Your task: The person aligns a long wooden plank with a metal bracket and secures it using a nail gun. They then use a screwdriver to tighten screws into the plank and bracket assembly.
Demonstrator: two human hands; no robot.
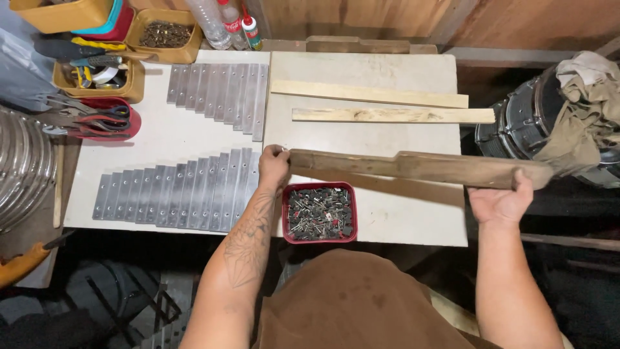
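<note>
A long weathered wooden bar was held level above the table, left hand and right hand clamped on its ends, metal bars laid out, none mounted yet.

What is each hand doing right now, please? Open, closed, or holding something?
Left hand: closed on the left end of the long wooden piece.
Right hand: closed on the right end of the same piece.
</note>
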